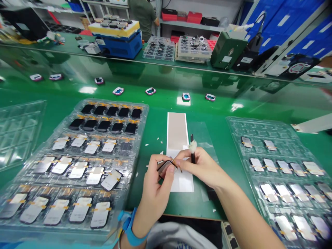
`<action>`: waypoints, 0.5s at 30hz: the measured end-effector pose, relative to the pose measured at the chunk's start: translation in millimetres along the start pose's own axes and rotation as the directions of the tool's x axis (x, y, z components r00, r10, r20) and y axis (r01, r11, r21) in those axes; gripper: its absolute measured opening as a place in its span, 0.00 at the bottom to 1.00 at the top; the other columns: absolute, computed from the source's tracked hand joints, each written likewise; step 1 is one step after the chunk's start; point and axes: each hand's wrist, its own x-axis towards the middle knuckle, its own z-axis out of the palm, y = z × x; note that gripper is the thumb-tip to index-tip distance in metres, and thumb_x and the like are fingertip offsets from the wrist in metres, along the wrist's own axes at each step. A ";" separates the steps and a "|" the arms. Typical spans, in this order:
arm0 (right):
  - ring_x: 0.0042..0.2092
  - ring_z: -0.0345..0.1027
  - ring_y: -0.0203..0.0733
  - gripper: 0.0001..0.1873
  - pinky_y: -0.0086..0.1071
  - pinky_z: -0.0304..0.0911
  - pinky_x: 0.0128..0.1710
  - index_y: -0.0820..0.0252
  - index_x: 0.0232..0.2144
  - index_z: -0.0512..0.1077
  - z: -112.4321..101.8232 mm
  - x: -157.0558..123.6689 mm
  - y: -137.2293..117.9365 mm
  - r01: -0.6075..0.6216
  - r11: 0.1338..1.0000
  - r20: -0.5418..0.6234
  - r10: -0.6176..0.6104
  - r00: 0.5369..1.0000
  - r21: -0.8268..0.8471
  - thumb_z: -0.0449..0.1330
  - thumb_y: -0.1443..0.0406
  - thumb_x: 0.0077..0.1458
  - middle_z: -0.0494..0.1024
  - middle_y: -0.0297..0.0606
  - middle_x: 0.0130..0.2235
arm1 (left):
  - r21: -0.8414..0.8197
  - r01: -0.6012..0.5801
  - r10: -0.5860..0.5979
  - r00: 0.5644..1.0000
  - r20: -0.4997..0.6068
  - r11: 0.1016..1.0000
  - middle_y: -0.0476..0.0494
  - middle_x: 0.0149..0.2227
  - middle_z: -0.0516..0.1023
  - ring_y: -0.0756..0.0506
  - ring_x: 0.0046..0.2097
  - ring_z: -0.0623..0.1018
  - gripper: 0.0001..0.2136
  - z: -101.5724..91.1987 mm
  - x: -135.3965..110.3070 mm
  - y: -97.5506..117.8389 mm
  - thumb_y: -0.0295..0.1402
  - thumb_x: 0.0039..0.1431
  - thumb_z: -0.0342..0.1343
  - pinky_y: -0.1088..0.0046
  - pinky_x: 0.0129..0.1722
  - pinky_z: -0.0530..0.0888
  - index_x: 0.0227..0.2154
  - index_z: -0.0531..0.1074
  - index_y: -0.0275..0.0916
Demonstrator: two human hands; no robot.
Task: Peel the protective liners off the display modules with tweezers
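Note:
My left hand (155,190) is closed around a small display panel (165,168), dark at the rim, with an orange flex strip (175,162) at its right end. My right hand (202,166) grips a slim black tool (193,158) that has a whitish wad (192,146) around it; whether it is tweezers I cannot tell. The right fingertips meet the panel at its flex end and cover part of it. Beneath both hands lies a white backing sheet (183,181), with a beige strip (177,131) on its far part.
Left, a clear tray (141,138) carries rows of display panels, some dark, some silvery. Another clear tray (236,133) with silvery panels lies right. Several small purple-rimmed frames (186,96) sit farther back. A shelf (166,65) with boxes crosses behind; a person (142,17) stands beyond.

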 end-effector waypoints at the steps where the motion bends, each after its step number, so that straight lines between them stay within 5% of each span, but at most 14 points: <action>1: 0.27 0.72 0.35 0.12 0.30 0.68 0.31 0.59 0.24 0.78 -0.5 0.3 0.6 -0.017 1.000 0.004 0.017 1.000 0.001 0.69 0.58 0.52 0.81 0.33 0.25 | 0.002 0.004 -0.004 1.000 0.018 1.000 0.54 0.28 0.67 0.52 0.26 0.63 0.05 -0.4 -0.3 0.6 0.37 0.71 0.52 0.78 0.25 0.61 0.42 0.64 0.43; 4: 0.23 0.67 0.33 0.13 0.28 0.62 0.24 0.59 0.25 0.78 -0.7 -1.0 1.7 -0.049 0.999 0.036 0.049 0.998 -0.005 0.69 0.56 0.53 0.78 0.31 0.23 | -0.028 0.050 -0.047 0.996 0.078 0.998 0.56 0.26 0.62 0.51 0.26 0.61 0.05 -1.9 -2.2 3.2 0.37 0.72 0.49 0.77 0.26 0.60 0.42 0.62 0.43; 9: 0.18 0.39 0.28 0.10 0.28 0.37 0.18 0.59 0.25 0.79 4.4 -7.3 -0.9 0.082 0.973 -0.056 -0.096 0.994 -0.216 0.66 0.60 0.56 0.59 0.21 0.13 | -0.083 0.097 -0.087 0.989 0.122 0.992 0.55 0.27 0.61 0.50 0.28 0.63 0.07 -3.3 -5.1 7.0 0.40 0.72 0.47 0.76 0.28 0.62 0.43 0.61 0.43; 15: 0.20 0.38 0.30 0.10 0.28 0.43 0.18 0.58 0.24 0.75 9.6 -10.7 -6.6 0.161 0.936 -0.102 -0.202 0.974 -0.314 0.61 0.64 0.57 0.63 0.23 0.13 | -0.085 0.126 -0.112 0.982 0.151 0.988 0.56 0.26 0.60 0.50 0.27 0.63 0.09 -1.6 -4.1 6.7 0.42 0.73 0.46 0.75 0.28 0.62 0.43 0.60 0.43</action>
